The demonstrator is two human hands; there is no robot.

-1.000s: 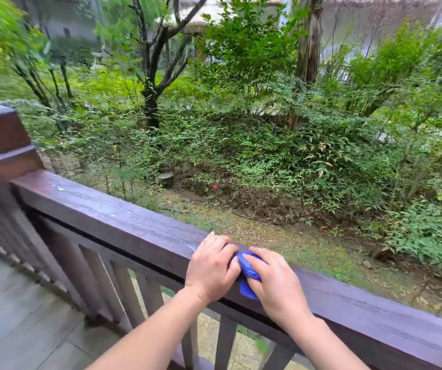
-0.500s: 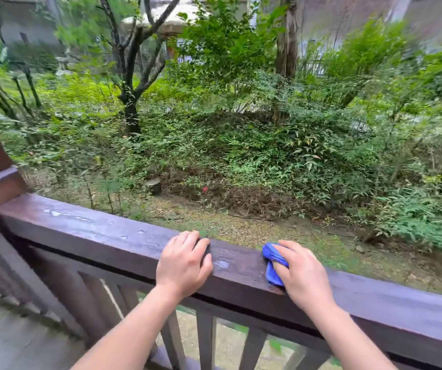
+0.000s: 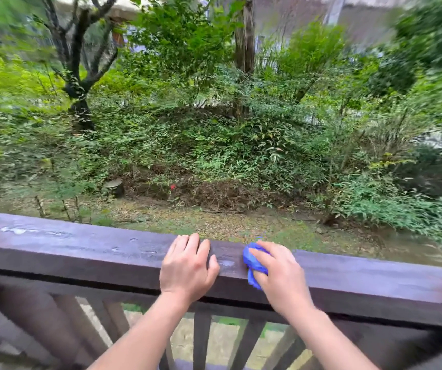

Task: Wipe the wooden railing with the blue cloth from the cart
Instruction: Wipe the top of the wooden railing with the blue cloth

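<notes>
We press the blue cloth (image 3: 254, 265) bunched under our right hand (image 3: 278, 279), fingers curled over it on the top of the wooden railing (image 3: 81, 257). Cloth looks soft, light, probably damp; best held as a wad under the palm. Left hand (image 3: 188, 268) lies flat on the rail just left of it, holding nothing. Rail's long axis runs left-right; wet patches (image 3: 20, 231) remain far left.
</notes>
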